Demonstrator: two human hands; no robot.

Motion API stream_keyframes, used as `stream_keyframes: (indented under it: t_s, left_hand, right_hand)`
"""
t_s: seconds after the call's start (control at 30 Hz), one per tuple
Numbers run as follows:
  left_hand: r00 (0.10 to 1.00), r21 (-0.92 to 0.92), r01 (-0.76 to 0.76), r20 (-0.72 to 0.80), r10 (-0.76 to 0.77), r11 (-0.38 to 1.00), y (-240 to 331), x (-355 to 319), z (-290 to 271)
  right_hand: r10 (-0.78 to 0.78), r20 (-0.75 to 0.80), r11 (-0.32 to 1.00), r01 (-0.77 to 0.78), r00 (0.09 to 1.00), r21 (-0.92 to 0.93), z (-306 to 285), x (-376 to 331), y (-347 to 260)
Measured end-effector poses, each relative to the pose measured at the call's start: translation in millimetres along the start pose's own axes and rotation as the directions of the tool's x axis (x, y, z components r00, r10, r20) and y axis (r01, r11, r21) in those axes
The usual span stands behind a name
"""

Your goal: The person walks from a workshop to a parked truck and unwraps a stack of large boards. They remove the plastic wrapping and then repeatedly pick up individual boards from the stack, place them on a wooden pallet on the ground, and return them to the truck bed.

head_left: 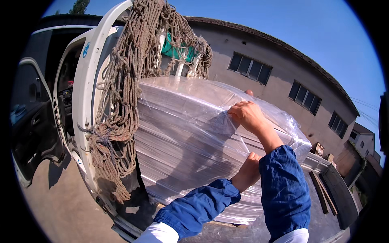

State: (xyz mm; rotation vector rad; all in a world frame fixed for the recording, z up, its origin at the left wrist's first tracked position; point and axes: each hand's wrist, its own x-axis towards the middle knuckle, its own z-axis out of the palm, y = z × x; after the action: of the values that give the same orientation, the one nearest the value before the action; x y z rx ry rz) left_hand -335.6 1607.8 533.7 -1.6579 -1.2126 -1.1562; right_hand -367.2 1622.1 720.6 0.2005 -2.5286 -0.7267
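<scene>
Just right of the frame's centre, we had our right hand (pixel 248 116) clamped on the clear film (pixel 184 86) near the upper edge of the stack (pixel 174 154), and our left hand (pixel 247 173), lower down and apart from it, closed on the same film. The stack, wrapped in film, filled the middle of the frame on the grey truck bed (pixel 323 227), while a knotted rope net (pixel 121 89) hung at the left and a grey building (pixel 279 73) stood at the upper right.

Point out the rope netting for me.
In the head view, the rope netting hangs left of centre, between the truck's curved white frame and the plastic-wrapped stack.
</scene>
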Motion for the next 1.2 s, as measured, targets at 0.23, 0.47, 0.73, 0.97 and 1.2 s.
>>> stream_keyframes:
  t_s: [0.23, 0.47, 0.73, 0.97, 1.2]
  left_hand:
    - [0.968, 0.346, -0.09, 0.252, 0.0, 0.934, -4, -11, 7]
    - [0.898, 0.167, 0.223, -0.419, -0.135, 0.96, -65, 17, -124]
    - [0.887, 0.282, 0.434, -0.303, -0.35, 0.856, -197, 9, -215]
    - [0.897, 0.138, 0.442, -0.077, -0.435, 0.886, -225, 42, -255]
    - [0.899, 0.169, 0.438, -0.103, -0.427, 0.883, -288, 170, -352]
  right_hand:
    - [0.285, -0.417, 0.958, -0.266, 0.863, 0.104, -50, 85, 10]
    - [0.36, -0.447, 0.914, -0.213, 0.819, 0.346, -30, 50, 33]
    - [0.391, -0.474, 0.882, -0.174, 0.789, 0.438, -24, 60, 7]
    - [0.435, -0.423, 0.872, -0.255, 0.795, 0.418, -16, 67, 10]
    - [0.57, -0.434, 0.79, -0.322, 0.698, 0.521, -62, 155, 25]
